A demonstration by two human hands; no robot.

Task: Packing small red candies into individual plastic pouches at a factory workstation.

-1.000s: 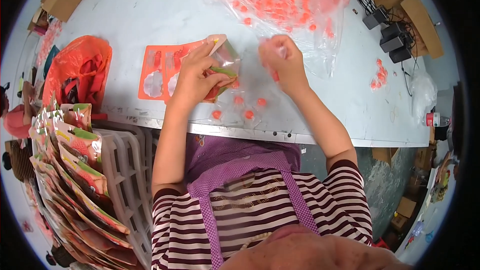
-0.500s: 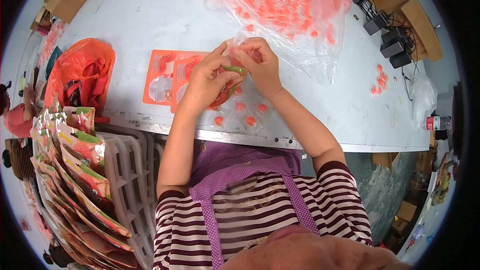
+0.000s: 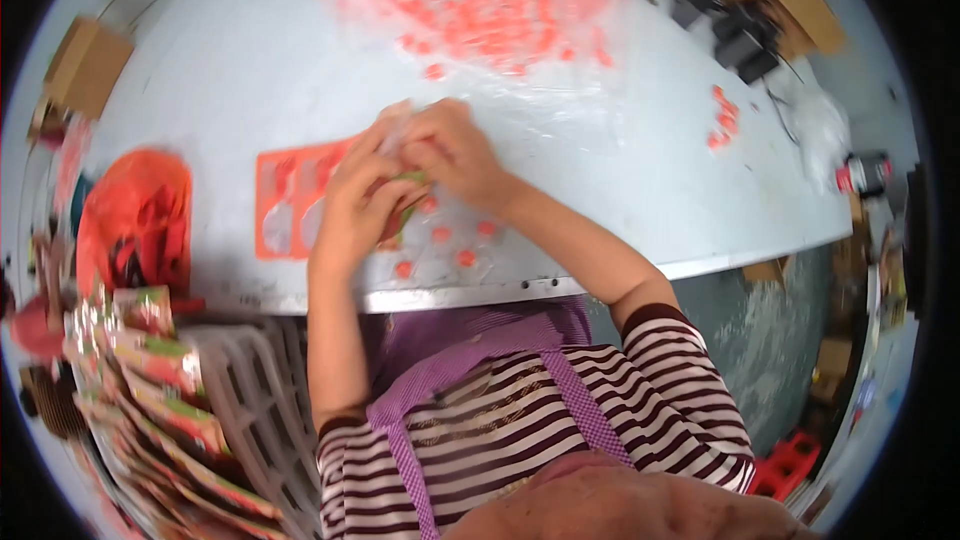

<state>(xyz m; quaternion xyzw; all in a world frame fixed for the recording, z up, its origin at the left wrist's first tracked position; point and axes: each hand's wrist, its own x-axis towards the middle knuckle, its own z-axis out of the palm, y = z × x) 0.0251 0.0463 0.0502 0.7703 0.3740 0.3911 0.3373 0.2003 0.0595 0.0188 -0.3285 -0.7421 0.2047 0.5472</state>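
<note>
My left hand (image 3: pixel 352 195) is closed on a small red and green pouch (image 3: pixel 394 230), its fingers wrapped over much of it. Right beside it, my right hand (image 3: pixel 455 152) has its fingers curled in a pinch at the pouch's top, on a small clear packet (image 3: pixel 398 128) that is blurred and partly hidden. On the table below the hands lie several small red pieces in clear wrappers (image 3: pixel 466 258). Overlapping orange-red printed cards (image 3: pixel 270 202) lie to the left, partly under my left forearm and hand.
A large clear bag of small red pieces (image 3: pixel 480 0) lies at the far side. Left stand a red plastic bag (image 3: pixel 135 200) and a plastic crate (image 3: pixel 235 370) with several printed pouches (image 3: pixel 165 370). Loose red pieces (image 3: pixel 724 118) and black adapters (image 3: pixel 745 40) sit at right.
The whole view has shifted, so the table's things appear farther left, and the picture is blurrier. My right hand has drawn in closer to my left, with its fingers more curled.
</note>
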